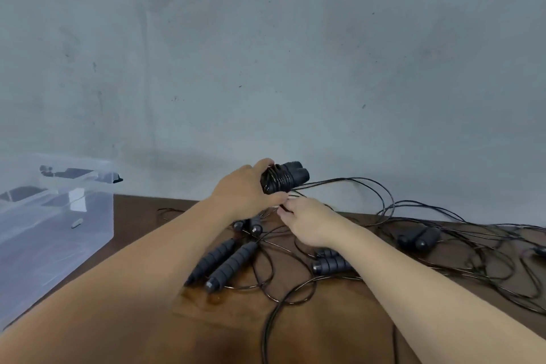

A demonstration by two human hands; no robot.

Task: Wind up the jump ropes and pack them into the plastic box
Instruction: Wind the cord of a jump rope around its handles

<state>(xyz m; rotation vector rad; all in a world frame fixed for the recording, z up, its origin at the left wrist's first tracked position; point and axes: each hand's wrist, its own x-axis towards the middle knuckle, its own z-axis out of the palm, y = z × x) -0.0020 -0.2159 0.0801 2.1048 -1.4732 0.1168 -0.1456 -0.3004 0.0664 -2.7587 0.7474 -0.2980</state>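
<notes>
The left hand [245, 189] is gripping a pair of handles [285, 177] held side by side above the table [339, 328], with several turns of black cord already lying around them; the right hand [307, 221], just below and right of that bundle, is pinching the loose cord [354, 180] close to the coils, fingers curled narrow around it. From the bundle the free cord is arcing out to the right and dropping into a tangle of other cords [472, 245] lying on the table.

The likeliest trouble is that tangle: the free length is crossing other ropes right of the bundle, so pulling more cord in is probably going to drag a neighbouring rope along or snag on the handle pair [419, 239] lying there. Below the bundle, two ribbed handles [224, 260] and another pair [331, 264] are sitting among loops that could catch as well. The coils themselves look stiff and glossy, so if the left hand is loosening its grip, the turns are likely to spring off the handle ends.

The plastic box [59, 233] is standing well to the left of the bundle, open, with something dark already inside, though what it is I cannot tell; carrying an unsecured bundle that far is risking it uncoiling on the way
</notes>
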